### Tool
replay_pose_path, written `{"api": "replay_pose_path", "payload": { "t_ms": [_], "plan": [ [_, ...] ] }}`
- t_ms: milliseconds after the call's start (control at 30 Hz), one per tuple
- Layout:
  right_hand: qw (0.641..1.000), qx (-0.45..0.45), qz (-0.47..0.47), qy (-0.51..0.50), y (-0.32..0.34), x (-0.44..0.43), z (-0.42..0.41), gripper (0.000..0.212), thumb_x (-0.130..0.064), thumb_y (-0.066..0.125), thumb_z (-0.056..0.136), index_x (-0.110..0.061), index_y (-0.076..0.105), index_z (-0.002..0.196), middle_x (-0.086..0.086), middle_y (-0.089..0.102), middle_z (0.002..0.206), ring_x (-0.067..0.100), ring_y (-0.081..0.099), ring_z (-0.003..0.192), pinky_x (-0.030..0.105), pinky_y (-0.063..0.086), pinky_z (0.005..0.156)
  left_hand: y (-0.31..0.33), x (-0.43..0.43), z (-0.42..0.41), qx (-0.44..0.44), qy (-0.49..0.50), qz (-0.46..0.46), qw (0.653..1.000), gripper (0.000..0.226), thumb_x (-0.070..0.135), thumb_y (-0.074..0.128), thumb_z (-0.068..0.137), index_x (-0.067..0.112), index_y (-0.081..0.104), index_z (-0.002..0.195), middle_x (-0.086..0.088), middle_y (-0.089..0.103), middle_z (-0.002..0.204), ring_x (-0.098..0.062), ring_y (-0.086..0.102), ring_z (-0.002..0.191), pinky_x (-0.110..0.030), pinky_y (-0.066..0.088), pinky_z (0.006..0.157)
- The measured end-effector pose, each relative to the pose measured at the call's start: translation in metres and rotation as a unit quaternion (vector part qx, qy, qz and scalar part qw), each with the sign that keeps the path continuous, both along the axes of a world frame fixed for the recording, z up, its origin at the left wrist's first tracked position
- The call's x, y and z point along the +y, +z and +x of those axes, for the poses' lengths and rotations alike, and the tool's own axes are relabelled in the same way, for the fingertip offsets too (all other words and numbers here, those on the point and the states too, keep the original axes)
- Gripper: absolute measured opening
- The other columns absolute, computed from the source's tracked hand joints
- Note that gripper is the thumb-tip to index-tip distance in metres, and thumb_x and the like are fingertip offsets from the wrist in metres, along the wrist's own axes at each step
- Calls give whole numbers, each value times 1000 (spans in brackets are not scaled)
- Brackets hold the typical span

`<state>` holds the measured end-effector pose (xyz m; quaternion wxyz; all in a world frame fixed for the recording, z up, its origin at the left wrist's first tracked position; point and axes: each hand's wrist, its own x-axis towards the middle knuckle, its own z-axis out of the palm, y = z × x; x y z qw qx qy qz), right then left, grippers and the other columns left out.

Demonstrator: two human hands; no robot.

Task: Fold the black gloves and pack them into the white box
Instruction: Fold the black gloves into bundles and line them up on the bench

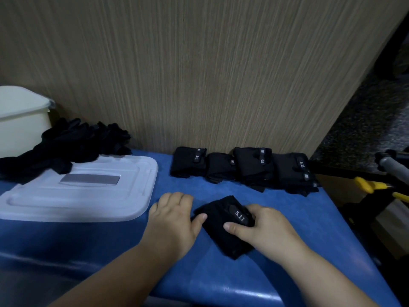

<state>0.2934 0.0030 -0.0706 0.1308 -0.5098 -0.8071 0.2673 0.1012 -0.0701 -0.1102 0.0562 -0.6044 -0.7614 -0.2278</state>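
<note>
A folded black glove (218, 231) with a "5.11" tab lies on the blue table (221, 282) near the front. My right hand (263, 229) grips its right side, thumb on top. My left hand (174, 220) lies flat beside it, thumb touching the glove's left edge. Several folded black gloves (243, 167) stand in a row against the wooden wall. A loose pile of unfolded black gloves (66, 145) lies at the left, partly on a translucent white lid (88, 196). The white box (20, 120) stands at the far left.
A wood-grain panel (199, 74) backs the table. Past the table's right edge are a grey handle (389, 165) and yellow parts (371, 185) of some equipment, above a dark floor.
</note>
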Motion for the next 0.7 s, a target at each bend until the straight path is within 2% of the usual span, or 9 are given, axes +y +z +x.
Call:
{"api": "replay_pose_path", "payload": {
  "t_ms": [100,200,267,367,433,500,600,700],
  "plan": [
    [1000,1,-18,-16,-1,-1,-1,38,-64,70,68,-32,63,88,-14,68,76,-1,62,73,27,53,69,10,-2,3,-23,21,-68,997,36,62,31,92,30,47,90,13,50,93,-11,44,95,-26,34,81],
    [999,20,-21,-33,1,-3,-3,32,-60,67,74,-34,57,90,-13,66,82,1,61,78,27,52,69,17,-2,10,-56,1,-93,994,41,61,35,92,28,38,68,10,47,72,-10,45,77,-26,32,70],
    [996,65,-32,-52,2,-5,-5,27,-53,68,79,-33,54,90,-12,65,85,3,62,78,28,52,69,20,-1,15,-143,-18,-105,984,36,58,41,92,27,49,77,9,51,69,-10,49,73,-25,37,66],
    [985,146,-50,-78,1,-8,-11,24,-44,68,82,-27,53,89,-7,66,81,10,64,75,35,54,70,24,1,20,-273,-36,-107,955,27,53,46,92,28,52,99,11,62,85,-5,57,80,-21,43,68],
    [977,188,-57,-89,1,-10,-17,23,-41,67,84,-24,51,88,-4,66,79,15,64,74,40,55,70,30,2,22,-362,-49,-102,925,25,50,47,93,28,47,105,11,62,86,-2,59,78,-17,42,64],
    [968,224,-61,-97,2,-11,-22,22,-40,65,86,-23,51,88,-2,66,78,17,64,76,44,55,72,36,4,25,-465,-48,-90,879,21,44,50,94,28,46,106,8,66,86,-4,64,76,-16,46,63],
    [957,264,-66,-100,6,-14,-30,20,-41,61,88,-23,52,90,-3,67,82,15,64,78,45,55,74,40,8,28,-606,-27,-57,793,21,37,57,93,29,46,109,1,70,94,-11,70,83,-29,56,79],
    [948,297,-54,-97,11,-12,-36,15,-36,58,92,-21,53,90,-3,67,84,13,63,78,39,54,73,39,17,27,-660,-5,-25,751,30,35,63,90,32,42,111,-3,67,102,-16,69,91,-40,54,90]
  ]
}}
